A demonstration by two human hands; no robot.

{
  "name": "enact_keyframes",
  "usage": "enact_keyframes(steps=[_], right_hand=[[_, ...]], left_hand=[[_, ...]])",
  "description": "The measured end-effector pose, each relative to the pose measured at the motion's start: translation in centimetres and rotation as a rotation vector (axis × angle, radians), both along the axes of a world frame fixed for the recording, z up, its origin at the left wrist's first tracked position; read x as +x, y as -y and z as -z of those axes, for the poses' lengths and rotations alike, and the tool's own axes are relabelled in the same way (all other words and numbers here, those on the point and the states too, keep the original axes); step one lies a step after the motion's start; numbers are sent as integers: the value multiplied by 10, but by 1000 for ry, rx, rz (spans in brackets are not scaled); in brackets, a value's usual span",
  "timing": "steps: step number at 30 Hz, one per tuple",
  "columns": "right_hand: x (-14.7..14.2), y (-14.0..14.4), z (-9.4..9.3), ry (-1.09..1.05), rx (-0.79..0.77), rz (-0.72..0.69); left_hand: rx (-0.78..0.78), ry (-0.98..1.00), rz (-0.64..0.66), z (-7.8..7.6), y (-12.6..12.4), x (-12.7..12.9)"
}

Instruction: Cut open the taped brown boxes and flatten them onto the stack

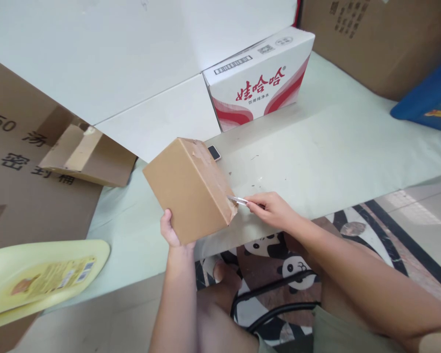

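Note:
A small brown cardboard box is held tilted above the cloth-covered table. My left hand grips its lower left edge, thumb on the near face and the other fingers hidden beneath. My right hand is closed on a slim silver knife, whose tip touches the taped side of the box near its lower right corner. Wrinkled, torn tape runs along that side. Just behind the box, partly covered by it, lies a small dark-screened device.
A white and red water carton stands at the back. A yellow jug lies at the left, near another small carton. A blue container is at the right. Small dark scraps dot the pale tablecloth.

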State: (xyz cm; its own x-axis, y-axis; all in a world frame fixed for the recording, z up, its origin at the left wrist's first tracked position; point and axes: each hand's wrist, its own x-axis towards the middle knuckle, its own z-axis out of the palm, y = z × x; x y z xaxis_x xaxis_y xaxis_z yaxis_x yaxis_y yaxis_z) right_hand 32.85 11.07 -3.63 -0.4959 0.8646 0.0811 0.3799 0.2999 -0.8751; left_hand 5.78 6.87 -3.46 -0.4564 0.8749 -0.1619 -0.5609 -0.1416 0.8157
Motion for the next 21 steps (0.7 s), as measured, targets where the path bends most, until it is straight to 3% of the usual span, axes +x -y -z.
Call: enact_keyframes(steps=[21], right_hand=[[0,-1,1,1,-21,-7]], left_hand=[[7,54,-7,-1,-1,2]])
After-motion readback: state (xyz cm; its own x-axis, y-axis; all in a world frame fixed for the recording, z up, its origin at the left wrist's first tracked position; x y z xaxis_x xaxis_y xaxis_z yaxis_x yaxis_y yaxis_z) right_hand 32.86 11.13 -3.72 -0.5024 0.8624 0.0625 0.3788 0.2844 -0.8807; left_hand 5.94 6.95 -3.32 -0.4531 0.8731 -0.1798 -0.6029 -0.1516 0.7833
